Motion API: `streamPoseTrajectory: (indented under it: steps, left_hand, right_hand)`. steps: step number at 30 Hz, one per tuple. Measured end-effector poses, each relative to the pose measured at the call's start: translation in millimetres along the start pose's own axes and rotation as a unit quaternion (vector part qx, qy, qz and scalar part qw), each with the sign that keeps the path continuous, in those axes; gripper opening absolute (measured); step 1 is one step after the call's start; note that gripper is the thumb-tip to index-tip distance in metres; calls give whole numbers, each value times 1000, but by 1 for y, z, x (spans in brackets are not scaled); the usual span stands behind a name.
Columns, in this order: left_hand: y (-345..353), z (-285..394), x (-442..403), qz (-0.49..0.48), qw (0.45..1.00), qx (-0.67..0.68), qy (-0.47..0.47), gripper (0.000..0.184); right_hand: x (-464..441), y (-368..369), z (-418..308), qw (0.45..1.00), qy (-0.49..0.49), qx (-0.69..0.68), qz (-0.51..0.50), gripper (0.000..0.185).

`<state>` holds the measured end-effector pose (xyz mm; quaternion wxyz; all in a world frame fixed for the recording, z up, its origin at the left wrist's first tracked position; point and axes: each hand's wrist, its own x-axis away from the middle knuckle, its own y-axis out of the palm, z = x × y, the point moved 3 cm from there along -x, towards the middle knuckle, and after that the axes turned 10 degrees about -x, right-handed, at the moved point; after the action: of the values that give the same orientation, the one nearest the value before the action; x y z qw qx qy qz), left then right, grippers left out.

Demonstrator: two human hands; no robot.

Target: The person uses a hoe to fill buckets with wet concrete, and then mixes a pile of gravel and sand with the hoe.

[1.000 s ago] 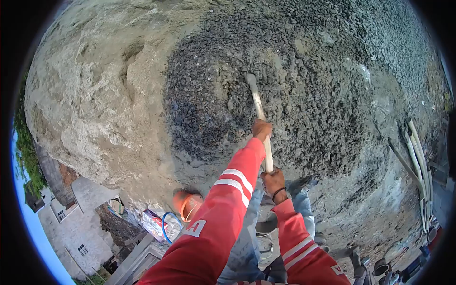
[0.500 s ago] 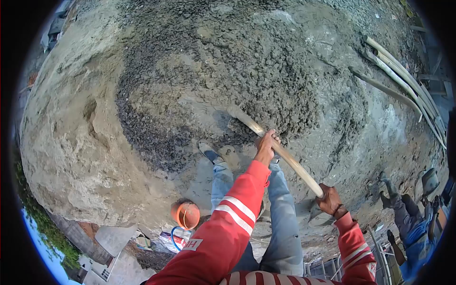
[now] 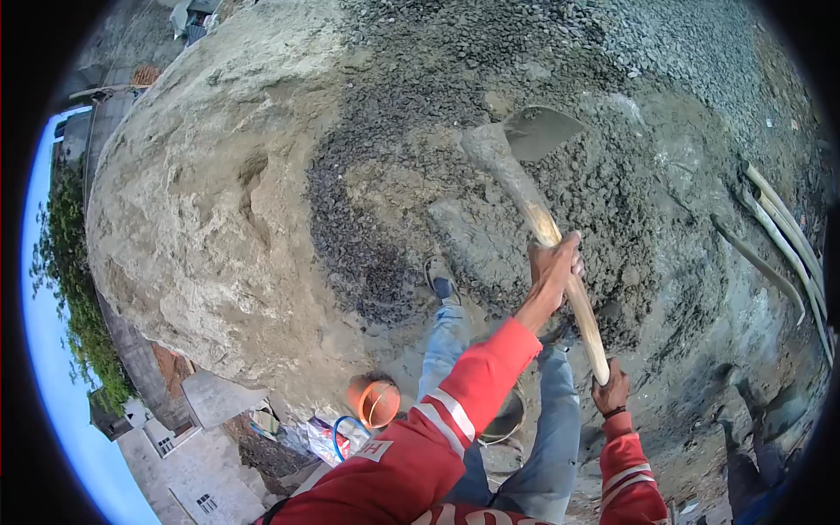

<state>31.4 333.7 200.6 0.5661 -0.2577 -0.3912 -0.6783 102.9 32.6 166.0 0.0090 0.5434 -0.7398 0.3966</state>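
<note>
A hoe (image 3: 541, 217) with a pale wooden handle is raised in front of me. Its broad metal blade (image 3: 544, 131), smeared with grey mud, hangs above the wet mix. My left hand (image 3: 553, 268) is wrapped round the middle of the handle. Lower down, my right hand (image 3: 611, 391) closes round the handle's end. Beneath the hoe spreads a lumpy heap of wet grey mix (image 3: 617, 219) that looks like concrete with gravel.
A large sand pile (image 3: 192, 210) rises on the left. An orange bucket (image 3: 380, 404) and a dark bucket (image 3: 507, 416) stand near my legs. Wooden poles (image 3: 783, 232) lie at right. Another person's legs (image 3: 748, 437) show at lower right. Loose gravel (image 3: 691, 52) covers the far ground.
The hoe has come up out of the mix, so its blade now shows. Both hands keep their grip on the handle. My view has turned, shifting the scene rightward.
</note>
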Motion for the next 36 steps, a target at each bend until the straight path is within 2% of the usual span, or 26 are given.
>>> streamPoseTrajectory:
  steps: [1, 4, 6, 7, 8, 10, 12, 13, 14, 15, 16, 17, 18, 19, 21, 22, 24, 26, 28, 29, 30, 32, 33, 34, 35, 36]
  left_hand:
    - [-5, 53, -11, -27, 998, -35, 50, 21]
    - [-11, 218, -23, -86, 954, -120, 259, 19]
    - [-24, 306, -39, -83, 898, -155, 404, 18]
    - [-43, 327, -66, -82, 900, -154, 399, 18]
    - [-65, 348, -94, -43, 876, -209, 433, 18]
    - [-107, 375, -152, 33, 812, -318, 488, 20]
    - [-147, 374, -206, 103, 730, -424, 527, 21]
    - [-164, 365, -228, 134, 681, -473, 543, 22]
    - [-195, 340, -258, 202, 726, -433, 495, 32]
    - [-229, 301, -281, 235, 738, -462, 432, 40]
    - [-254, 260, -274, 240, 790, -511, 239, 54]
    - [-287, 214, -282, 236, 761, -581, 169, 54]
    - [-336, 158, -313, 230, 797, -553, 76, 54]
    - [-382, 100, -336, 311, 767, -545, 135, 36]
    - [-383, 82, -294, 239, 846, -473, 55, 28]
    - [-380, 79, -296, 240, 846, -473, 59, 28]
    - [-383, 58, -295, 253, 852, -459, -7, 45]
    - [-357, 57, -269, 249, 858, -449, 10, 39]
    - [-328, 47, -238, 237, 893, -380, -55, 20]
    - [-337, 19, -246, 192, 906, -370, -73, 18]
    - [-342, -13, -253, 194, 906, -370, -70, 18]
    - [-331, -67, -244, 240, 940, -223, -95, 11]
    - [-323, -82, -231, 240, 939, -228, -95, 11]
    - [-298, -82, -205, 215, 955, -170, -117, 10]
    - [-274, -88, -182, 187, 965, -112, -142, 9]
    - [-259, -100, -168, 178, 965, -121, -147, 9]
  right_hand:
    - [-29, 23, -33, 999, -6, -25, 20, 28]
    - [-126, 72, -169, 977, -143, -85, 136, 30]
    - [-193, 98, -262, 954, -94, -275, 67, 32]
    - [-222, 114, -302, 941, -155, -283, 106, 33]
    - [-247, 129, -340, 922, -177, -319, 134, 33]
    - [-300, 171, -377, 924, -202, -299, 123, 36]
    - [-330, 211, -396, 929, -179, -300, 125, 37]
    - [-342, 245, -385, 939, -137, -305, 74, 39]
    - [-342, 277, -371, 945, -112, -304, 57, 38]
    - [-331, 309, -349, 951, -67, -300, 33, 36]
    - [-308, 341, -325, 962, 6, -274, -9, 37]
    - [-282, 360, -306, 965, 79, -247, -49, 38]
    - [-255, 356, -298, 975, 130, -152, -93, 40]
    - [-233, 349, -291, 973, 176, -56, -138, 41]
    - [-207, 338, -279, 971, 184, -31, -152, 43]
    - [-202, 334, -278, 968, 185, -11, -169, 44]
    - [-195, 319, -268, 971, 158, -10, -176, 43]
    - [-192, 293, -260, 976, 134, -9, -171, 43]
    - [-183, 265, -250, 967, 152, 34, -203, 44]
    - [-176, 254, -240, 965, 155, 56, -204, 45]
    - [-169, 240, -229, 966, 153, 54, -204, 45]
    - [-156, 205, -205, 960, 125, 97, -229, 39]
    - [-152, 184, -193, 954, 103, 121, -254, 38]
    - [-148, 168, -174, 955, 104, 115, -251, 38]
    - [-142, 152, -156, 960, 64, 144, -232, 37]
    - [-135, 135, -139, 962, 29, 174, -209, 37]
